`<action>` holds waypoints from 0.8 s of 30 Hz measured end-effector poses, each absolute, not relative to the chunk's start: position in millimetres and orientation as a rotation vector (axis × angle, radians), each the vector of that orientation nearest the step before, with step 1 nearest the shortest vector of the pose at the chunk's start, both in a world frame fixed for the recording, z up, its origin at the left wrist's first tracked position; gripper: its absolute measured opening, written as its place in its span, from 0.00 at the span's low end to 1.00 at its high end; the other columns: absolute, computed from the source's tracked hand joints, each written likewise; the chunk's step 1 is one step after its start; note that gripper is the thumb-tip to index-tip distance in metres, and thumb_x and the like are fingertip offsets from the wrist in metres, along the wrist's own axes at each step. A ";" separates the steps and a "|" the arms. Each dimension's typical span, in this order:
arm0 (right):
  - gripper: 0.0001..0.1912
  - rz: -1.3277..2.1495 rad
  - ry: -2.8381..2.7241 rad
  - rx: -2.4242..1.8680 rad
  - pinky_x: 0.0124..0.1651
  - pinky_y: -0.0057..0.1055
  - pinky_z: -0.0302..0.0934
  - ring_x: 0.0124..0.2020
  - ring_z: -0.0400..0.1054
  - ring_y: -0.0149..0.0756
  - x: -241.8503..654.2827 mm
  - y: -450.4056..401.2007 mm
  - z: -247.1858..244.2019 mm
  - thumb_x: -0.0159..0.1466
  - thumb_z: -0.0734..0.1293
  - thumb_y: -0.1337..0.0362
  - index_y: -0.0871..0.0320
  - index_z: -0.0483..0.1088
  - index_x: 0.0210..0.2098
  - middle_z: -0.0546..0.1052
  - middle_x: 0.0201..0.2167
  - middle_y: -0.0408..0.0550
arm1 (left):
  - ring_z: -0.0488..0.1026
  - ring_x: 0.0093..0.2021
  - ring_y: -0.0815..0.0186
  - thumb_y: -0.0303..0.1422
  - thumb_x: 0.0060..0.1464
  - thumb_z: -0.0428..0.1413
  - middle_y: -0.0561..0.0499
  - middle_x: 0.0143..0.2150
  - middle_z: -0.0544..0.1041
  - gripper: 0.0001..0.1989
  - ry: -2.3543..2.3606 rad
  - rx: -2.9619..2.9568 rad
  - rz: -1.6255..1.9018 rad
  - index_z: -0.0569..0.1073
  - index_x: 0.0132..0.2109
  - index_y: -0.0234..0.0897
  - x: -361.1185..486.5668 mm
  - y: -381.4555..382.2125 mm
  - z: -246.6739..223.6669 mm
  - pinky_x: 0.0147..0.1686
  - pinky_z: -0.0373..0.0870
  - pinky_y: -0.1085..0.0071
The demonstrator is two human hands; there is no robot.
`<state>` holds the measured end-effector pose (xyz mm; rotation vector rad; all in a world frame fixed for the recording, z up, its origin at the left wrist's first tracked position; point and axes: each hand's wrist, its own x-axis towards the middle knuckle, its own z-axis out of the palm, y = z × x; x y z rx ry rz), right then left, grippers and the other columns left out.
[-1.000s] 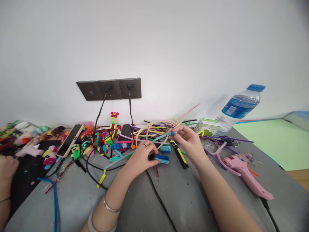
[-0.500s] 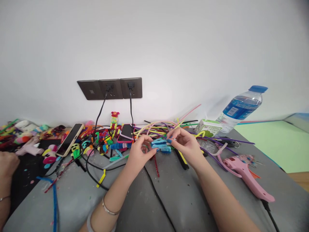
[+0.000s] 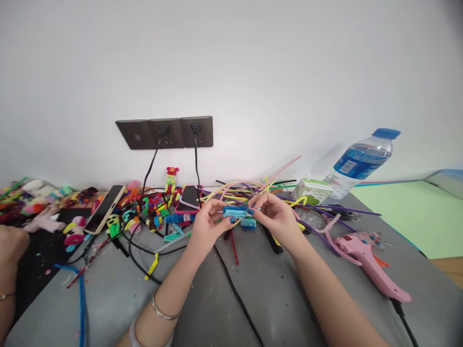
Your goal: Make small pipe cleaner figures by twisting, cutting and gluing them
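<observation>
Between my two hands is a blue pipe-cleaner piece (image 3: pixel 236 212), its fuzzy strands lying side by side in light and dark blue. My left hand (image 3: pixel 213 222) pinches its left end between thumb and fingers. At the other end my right hand (image 3: pixel 272 212) has thumb and fingertips closed on it. Just below, a second small blue pipe-cleaner piece (image 3: pixel 248 223) shows near the right thumb. A red glittery pipe cleaner (image 3: pixel 234 248) lies on the table under my hands. Black-and-yellow handles (image 3: pixel 273 239) of a tool stick out beneath my right hand.
To the right are a pink glue gun (image 3: pixel 374 265), a tilted water bottle (image 3: pixel 363 161) and a green-white box (image 3: pixel 311 191). Loose pipe cleaners (image 3: pixel 249 188) lie behind my hands. Phones (image 3: pixel 104 208), small figures (image 3: pixel 114 225) and cables fill the left. Another person's hand (image 3: pixel 12 246) rests far left.
The held blue piece has turned and risen slightly, now showing a narrower side. It stands apart from the second blue piece below. Both hands stay nearly in place.
</observation>
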<state>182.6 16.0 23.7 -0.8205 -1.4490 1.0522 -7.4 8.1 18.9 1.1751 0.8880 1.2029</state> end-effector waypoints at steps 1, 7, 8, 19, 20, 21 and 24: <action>0.11 1.043 -1.454 -0.818 0.36 0.31 0.62 0.35 0.68 0.35 182.0 16.0 23.0 0.62 0.70 0.60 0.55 0.65 0.30 0.73 0.33 0.46 | 0.76 0.38 0.66 0.33 0.45 0.66 0.49 0.40 0.75 0.18 0.881 1.152 1.206 0.68 0.41 0.38 -7.1 8.1 19.0 0.35 0.78 0.71; 0.11 0.990 -1.498 -0.810 0.40 0.33 0.62 0.37 0.67 0.36 180.0 16.3 20.2 0.63 0.70 0.60 0.54 0.64 0.29 0.72 0.33 0.46 | 0.77 0.36 0.67 0.32 0.45 0.66 0.49 0.39 0.78 0.18 0.877 1.114 1.239 0.70 0.43 0.37 -6.6 9.0 16.1 0.34 0.79 0.72; 0.11 0.987 -1.503 -0.809 0.40 0.33 0.62 0.37 0.67 0.36 180.0 16.3 20.0 0.63 0.69 0.60 0.54 0.64 0.29 0.71 0.33 0.46 | 0.77 0.36 0.67 0.32 0.45 0.66 0.49 0.39 0.78 0.17 0.876 1.119 1.242 0.71 0.43 0.37 -6.6 9.1 15.5 0.34 0.79 0.72; 0.09 0.945 -1.546 -0.834 0.41 0.33 0.61 0.37 0.67 0.36 179.3 16.2 18.7 0.63 0.68 0.65 0.54 0.63 0.29 0.71 0.33 0.45 | 0.79 0.35 0.63 0.43 0.47 0.66 0.47 0.38 0.80 0.19 0.895 1.119 1.227 0.73 0.42 0.36 -7.6 7.9 20.6 0.32 0.79 0.70; 0.09 0.942 -1.548 -0.835 0.40 0.33 0.61 0.37 0.67 0.36 179.0 16.2 18.9 0.63 0.68 0.65 0.54 0.63 0.29 0.71 0.33 0.45 | 0.80 0.34 0.63 0.44 0.47 0.65 0.47 0.37 0.80 0.20 0.897 1.119 1.227 0.73 0.41 0.36 -7.7 8.0 20.8 0.31 0.79 0.70; 0.09 0.937 -1.549 -0.838 0.41 0.33 0.62 0.37 0.67 0.36 178.8 16.2 19.2 0.63 0.68 0.65 0.54 0.63 0.29 0.71 0.32 0.45 | 0.80 0.34 0.63 0.44 0.48 0.65 0.47 0.37 0.80 0.20 0.900 1.121 1.229 0.73 0.42 0.35 -7.8 8.0 20.9 0.31 0.79 0.71; 0.09 0.927 -1.552 -0.851 0.41 0.33 0.61 0.38 0.67 0.36 179.0 16.1 19.5 0.63 0.69 0.65 0.54 0.64 0.29 0.70 0.33 0.45 | 0.80 0.36 0.63 0.44 0.48 0.65 0.45 0.39 0.81 0.20 0.906 1.134 1.230 0.74 0.43 0.35 -7.7 7.7 21.0 0.31 0.79 0.72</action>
